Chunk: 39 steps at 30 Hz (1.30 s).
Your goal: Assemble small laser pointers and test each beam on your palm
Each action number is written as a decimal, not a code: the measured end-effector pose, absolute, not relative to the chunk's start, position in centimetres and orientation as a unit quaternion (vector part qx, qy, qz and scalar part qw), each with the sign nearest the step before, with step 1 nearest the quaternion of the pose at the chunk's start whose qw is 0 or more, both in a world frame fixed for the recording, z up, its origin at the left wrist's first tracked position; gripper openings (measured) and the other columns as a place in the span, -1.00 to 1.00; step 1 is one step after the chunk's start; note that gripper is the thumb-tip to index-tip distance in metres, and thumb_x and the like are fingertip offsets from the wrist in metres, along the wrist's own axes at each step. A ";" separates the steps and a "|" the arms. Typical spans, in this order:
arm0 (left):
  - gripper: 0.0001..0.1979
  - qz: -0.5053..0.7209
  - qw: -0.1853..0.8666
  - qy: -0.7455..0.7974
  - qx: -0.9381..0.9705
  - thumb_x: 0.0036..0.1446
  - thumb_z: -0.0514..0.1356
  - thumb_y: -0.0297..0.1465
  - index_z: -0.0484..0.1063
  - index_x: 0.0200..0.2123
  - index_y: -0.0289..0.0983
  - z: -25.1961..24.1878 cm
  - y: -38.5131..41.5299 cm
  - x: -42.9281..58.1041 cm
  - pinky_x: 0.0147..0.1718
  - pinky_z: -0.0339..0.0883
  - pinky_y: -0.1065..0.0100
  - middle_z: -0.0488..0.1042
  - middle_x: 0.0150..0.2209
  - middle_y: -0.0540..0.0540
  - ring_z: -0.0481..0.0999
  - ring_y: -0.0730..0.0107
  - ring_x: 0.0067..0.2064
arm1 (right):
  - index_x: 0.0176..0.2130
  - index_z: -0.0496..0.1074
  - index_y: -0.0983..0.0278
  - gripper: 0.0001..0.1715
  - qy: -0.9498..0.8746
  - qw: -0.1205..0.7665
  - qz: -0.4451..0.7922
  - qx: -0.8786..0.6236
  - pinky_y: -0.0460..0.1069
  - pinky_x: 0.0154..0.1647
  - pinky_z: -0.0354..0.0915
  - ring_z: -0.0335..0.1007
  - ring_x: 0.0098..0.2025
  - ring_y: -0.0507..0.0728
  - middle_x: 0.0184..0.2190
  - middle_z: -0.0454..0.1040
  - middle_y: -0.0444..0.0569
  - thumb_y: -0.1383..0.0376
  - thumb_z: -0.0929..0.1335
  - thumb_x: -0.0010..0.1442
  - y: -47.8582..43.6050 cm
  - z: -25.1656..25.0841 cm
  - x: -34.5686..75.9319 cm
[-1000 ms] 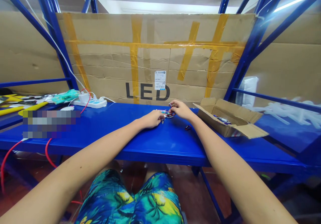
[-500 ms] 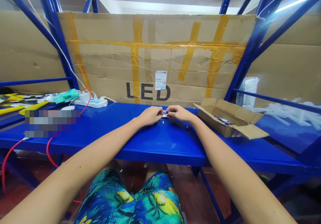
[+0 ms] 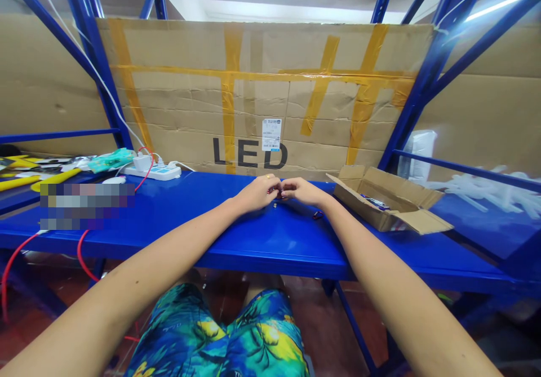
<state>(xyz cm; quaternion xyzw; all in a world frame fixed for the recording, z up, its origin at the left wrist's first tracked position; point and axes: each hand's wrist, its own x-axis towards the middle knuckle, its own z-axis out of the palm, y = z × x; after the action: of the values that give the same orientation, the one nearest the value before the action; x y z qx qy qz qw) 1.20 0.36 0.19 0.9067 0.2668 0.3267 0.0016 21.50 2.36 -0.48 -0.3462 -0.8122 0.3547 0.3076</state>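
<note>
My left hand [image 3: 257, 192] rests low over the blue table, its fingers curled inward and pinched together. Facing it, my right hand [image 3: 302, 190] is also closed, with its fingertips almost touching the left ones. Only a dark reddish sliver of whatever they hold shows between the fingertips; the rest is hidden. Just below the fingers, a tiny shiny metal piece [image 3: 275, 205] lies on the table. To the right, near my right wrist, lies a small dark red-and-blue item [image 3: 317, 215], too small to name.
An open cardboard box [image 3: 382, 219] with blue and silver slender items stands at right. A white power strip [image 3: 156, 172] with plugs and cables sits at back left. A large cardboard sheet [image 3: 190, 106] closes off the back of the blue table [image 3: 270, 247].
My left hand has turned and shifted slightly, its fingers now closer to the right hand. The silvery piece with coloured bands seen between my fingers before is now mostly covered.
</note>
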 end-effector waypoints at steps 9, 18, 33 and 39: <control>-0.82 0.256 -0.022 0.294 0.921 0.18 0.07 -0.48 0.48 -0.24 -0.28 0.2 0.4 0.8 -0.24 0.28 0.31 0.56 -0.24 -0.12 0.50 0.28 -0.21 | -0.36 0.54 0.30 -0.81 -0.789 0.364 0.326 -0.372 0.01 -0.17 0.32 0.42 -0.29 0.10 -0.41 0.54 -0.07 0.38 0.41 -0.10 1.6 1.1 22.1; -0.74 0.101 -0.043 0.296 0.949 0.17 0.09 -0.48 0.57 -0.19 -0.22 -0.4 0.9 0.8 -0.27 0.28 0.31 0.58 -0.22 -0.14 0.53 0.19 -0.18 | -0.36 0.55 0.29 -0.80 -0.793 0.352 0.321 -0.379 0.02 -0.18 0.35 0.44 -0.31 0.11 -0.43 0.55 -0.07 0.40 0.41 -0.11 1.9 0.7 21.9; -0.91 0.374 0.014 0.320 0.870 0.14 0.18 -0.45 0.50 -0.31 -0.28 0.2 0.9 0.8 -0.33 0.26 0.39 0.56 -0.36 -0.06 0.47 0.40 -0.33 | -0.30 0.45 0.29 -0.83 -0.821 0.268 0.317 -0.393 -0.04 -0.39 0.29 0.39 -0.42 0.07 -0.44 0.53 -0.07 0.29 0.37 0.03 1.6 0.3 21.7; -0.85 0.357 0.003 0.270 0.894 0.15 0.14 -0.50 0.51 -0.27 -0.27 0.3 0.4 1.0 -0.29 0.27 0.37 0.56 -0.32 -0.06 0.48 0.39 -0.30 | -0.32 0.45 0.29 -0.82 -0.822 0.276 0.338 -0.366 -0.04 -0.38 0.32 0.40 -0.39 0.08 -0.42 0.53 -0.08 0.28 0.39 -0.01 1.7 0.1 21.5</control>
<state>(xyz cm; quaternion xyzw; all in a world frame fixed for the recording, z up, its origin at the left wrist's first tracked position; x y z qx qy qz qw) 1.03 0.42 0.30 0.8942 0.2696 0.3573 0.0033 21.45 1.65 0.11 -0.3659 -0.8220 0.3379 0.2762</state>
